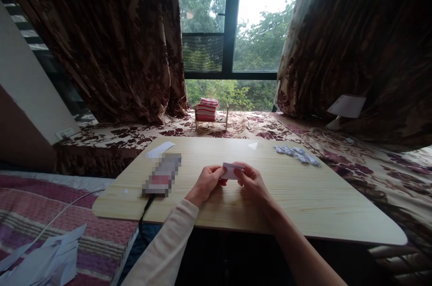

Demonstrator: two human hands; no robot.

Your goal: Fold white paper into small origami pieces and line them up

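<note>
Here I watch left hand (206, 182) and right hand (251, 177) pinch opposite ends of a paper strip (232, 171) over the table (317, 203), at the person's twelve o'clock. Likely light, thin, easily creased; ends suit gripping. Folded papers (299, 155) sit between its two and three o'clock.

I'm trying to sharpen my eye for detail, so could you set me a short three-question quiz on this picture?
1. What do the left hand and right hand hold together?
2. True or false: the striped cloth sits on the small rack, beyond the table.
3. Where do the small folded papers lie? A) left of both hands; B) right of both hands; C) between the hands.

Key: 1. a piece of white paper; 2. true; 3. B.
</note>
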